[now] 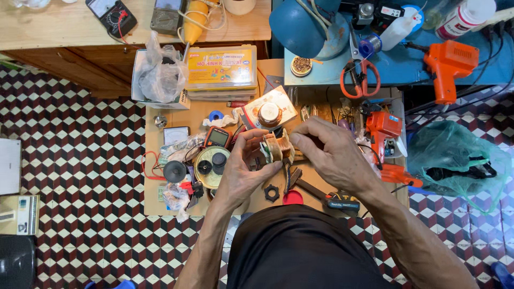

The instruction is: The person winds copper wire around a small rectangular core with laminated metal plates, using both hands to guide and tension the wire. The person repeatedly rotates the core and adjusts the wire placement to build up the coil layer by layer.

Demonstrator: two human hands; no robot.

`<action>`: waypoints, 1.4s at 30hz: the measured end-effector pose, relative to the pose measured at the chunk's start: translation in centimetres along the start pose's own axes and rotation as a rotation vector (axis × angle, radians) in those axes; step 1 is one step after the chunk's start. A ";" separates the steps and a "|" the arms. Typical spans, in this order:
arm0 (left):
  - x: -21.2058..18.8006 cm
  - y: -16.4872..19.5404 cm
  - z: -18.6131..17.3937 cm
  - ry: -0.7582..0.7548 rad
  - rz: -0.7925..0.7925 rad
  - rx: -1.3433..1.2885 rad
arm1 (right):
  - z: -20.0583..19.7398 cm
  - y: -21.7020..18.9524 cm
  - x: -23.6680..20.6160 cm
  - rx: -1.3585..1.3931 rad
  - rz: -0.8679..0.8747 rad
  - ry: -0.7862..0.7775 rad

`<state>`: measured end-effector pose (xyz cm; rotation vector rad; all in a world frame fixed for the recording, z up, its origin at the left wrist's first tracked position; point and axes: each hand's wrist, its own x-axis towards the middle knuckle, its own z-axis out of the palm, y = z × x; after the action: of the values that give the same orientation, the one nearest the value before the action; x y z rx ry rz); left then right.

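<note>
A small copper-wound coil on a pale bobbin (277, 148) is held up between both hands, above the middle of a low cluttered wooden work board (152, 206); it sits directly between the two sets of fingertips, touching both. The left hand (243, 168) is closed around the coil's near and left side, thumb and fingers curled against it; the right hand (327, 151) is brought in from the right, its fingertips pinched at the coil's upper right edge, nothing else gripped. The coil's long axis appears to run roughly left to right, from one hand to the other, though this is hard to judge; both hands are equally near.

Just beyond the fingers a round tin with a pale lid (269, 113) lies on a card; to the left of the left hand a digital multimeter (217, 137) and a round brass-coloured disc (211, 166) are seen; below the fingers a black toothed ring (272, 193) rests on the board; to the right of the right hand an orange soldering gun (383, 131) lies.

The coil's far face and its wire ends are hidden by the fingers; what the right fingertips pinch cannot be made out.
</note>
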<state>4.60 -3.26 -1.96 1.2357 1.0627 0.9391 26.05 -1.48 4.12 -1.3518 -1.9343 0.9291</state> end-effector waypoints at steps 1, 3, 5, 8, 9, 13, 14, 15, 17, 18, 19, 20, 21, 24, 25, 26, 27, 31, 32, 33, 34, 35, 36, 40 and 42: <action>0.0 -0.1 0.0 -0.019 -0.010 -0.039 | 0.0 0.2 0.5 0.013 0.054 0.010; -0.1 -0.3 0.1 -0.052 -0.031 -0.115 | 0.0 0.7 1.6 0.043 0.160 0.026; -0.1 -0.4 0.1 -0.074 -0.062 -0.133 | 0.0 1.0 2.4 0.087 0.124 0.041; -0.1 -0.3 0.1 -0.083 -0.105 -0.105 | -0.2 1.0 3.0 0.108 0.091 0.041; -0.1 -0.3 0.1 -0.082 -0.118 -0.087 | -0.3 0.9 3.1 0.107 0.083 0.038; 0.1 -0.1 0.0 -0.064 -0.104 -0.044 | -0.2 0.2 2.0 0.013 0.094 -0.005; 0.1 -0.1 0.0 -0.058 -0.095 -0.012 | -0.2 0.1 1.6 -0.011 0.052 -0.001; 0.3 0.0 0.0 -0.053 -0.084 0.020 | -0.2 0.0 1.3 -0.036 0.009 0.004; 0.8 -0.1 0.2 -0.009 -0.032 0.048 | 0.2 0.0 0.1 -0.060 -0.020 -0.003; 1.0 -0.2 0.3 0.016 -0.005 0.062 | 0.6 0.0 -0.6 -0.071 -0.037 -0.009; 1.2 -0.2 0.4 0.040 -0.038 -0.046 | 1.0 0.1 -1.5 -0.062 0.007 -0.001; 1.4 -0.2 0.6 0.065 -0.071 -0.154 | 1.5 0.3 -2.5 -0.053 0.049 0.005; 1.6 -0.2 0.6 0.090 -0.102 -0.261 | 2.0 0.5 -3.3 -0.044 0.090 0.012; 2.0 0.3 0.3 0.108 -0.109 -0.349 | 3.6 2.4 -4.6 0.042 0.208 0.026; 2.1 0.5 0.2 0.099 -0.090 -0.360 | 4.0 3.3 -4.4 0.097 0.275 -0.008; 2.0 0.8 0.1 0.091 -0.073 -0.371 | 4.3 4.3 -4.2 0.153 0.342 -0.043; 1.9 1.1 0.0 0.081 -0.057 -0.381 | 4.6 5.1 -3.9 0.210 0.411 -0.077; 0.6 2.4 -0.8 -0.035 -0.095 -0.337 | 4.6 7.5 0.0 0.401 0.269 -0.129; -0.1 2.7 -1.0 -0.076 -0.130 -0.334 | 4.1 7.5 1.3 0.346 0.243 -0.134; -0.5 2.9 -1.1 -0.119 -0.165 -0.331 | 3.5 7.3 2.4 0.290 0.218 -0.138; -0.7 2.9 -1.0 -0.132 -0.164 -0.249 | 2.9 6.7 3.2 0.252 0.210 -0.146; -0.9 2.9 -0.8 -0.143 -0.162 -0.165 | 2.1 6.1 3.9 0.215 0.200 -0.156; -0.9 2.7 -0.8 -0.151 -0.159 -0.082 | 1.5 5.2 4.2 0.177 0.188 -0.167; -0.4 1.5 -0.4 -0.043 -0.197 -0.090 | 0.0 1.6 3.0 0.008 0.056 -0.151; 0.2 0.7 -0.6 0.017 -0.177 -0.180 | 0.1 0.4 1.1 -0.063 0.074 -0.161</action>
<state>4.04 -2.86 -1.28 0.9710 1.0581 0.8899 25.87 -0.37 3.81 -1.4319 -2.0612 1.0488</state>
